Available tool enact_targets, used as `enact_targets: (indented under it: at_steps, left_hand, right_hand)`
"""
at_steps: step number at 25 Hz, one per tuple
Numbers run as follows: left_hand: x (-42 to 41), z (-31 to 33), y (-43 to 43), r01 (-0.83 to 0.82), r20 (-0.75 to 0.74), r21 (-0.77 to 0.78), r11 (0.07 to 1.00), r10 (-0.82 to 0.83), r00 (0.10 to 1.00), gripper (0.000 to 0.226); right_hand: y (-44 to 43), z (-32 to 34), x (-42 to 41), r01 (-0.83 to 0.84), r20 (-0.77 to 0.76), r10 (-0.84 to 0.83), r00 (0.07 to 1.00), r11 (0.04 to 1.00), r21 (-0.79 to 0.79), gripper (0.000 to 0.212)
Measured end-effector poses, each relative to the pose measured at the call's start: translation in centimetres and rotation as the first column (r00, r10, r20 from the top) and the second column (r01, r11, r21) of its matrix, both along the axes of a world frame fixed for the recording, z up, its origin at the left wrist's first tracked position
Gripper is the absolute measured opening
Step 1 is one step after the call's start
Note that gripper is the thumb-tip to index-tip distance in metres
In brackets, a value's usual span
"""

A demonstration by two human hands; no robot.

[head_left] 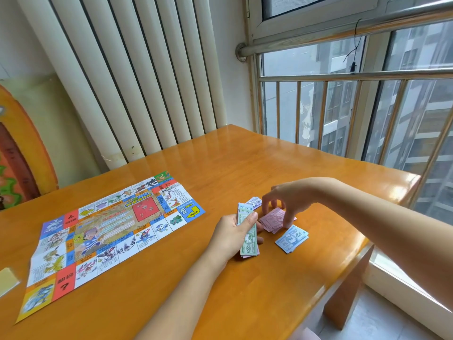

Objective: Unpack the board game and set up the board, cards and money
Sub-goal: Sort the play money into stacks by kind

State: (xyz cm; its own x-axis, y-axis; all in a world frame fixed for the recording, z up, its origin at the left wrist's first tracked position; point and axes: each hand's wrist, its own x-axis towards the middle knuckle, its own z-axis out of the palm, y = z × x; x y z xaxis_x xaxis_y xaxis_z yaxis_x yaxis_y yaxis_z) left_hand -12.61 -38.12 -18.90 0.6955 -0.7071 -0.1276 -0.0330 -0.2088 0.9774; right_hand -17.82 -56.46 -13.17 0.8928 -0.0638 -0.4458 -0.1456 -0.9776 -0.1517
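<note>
The paper game board lies unfolded and flat on the left half of the wooden table. My left hand grips a stack of play money with a green note on top. Just right of it, my right hand reaches down with curled fingers onto a pink pile of notes; whether it pinches a note I cannot tell. A small blue pile of notes lies in front of the pink one. A pale purple pile of notes lies behind it.
A yellowish flat piece pokes in at the table's left edge. White vertical blinds hang behind the table. A metal window railing runs along the right, close to the table's right edge.
</note>
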Motion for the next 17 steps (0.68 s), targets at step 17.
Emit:
enact_targets:
  at_steps: [17]
  left_hand:
    - [-0.4,0.2,0.3,-0.084,-0.055,-0.015,0.996,0.083,0.995,0.03]
  right_hand:
    - [-0.5,-1.4,0.3,-0.015,0.125,-0.001,0.992,0.992,0.125,0.052]
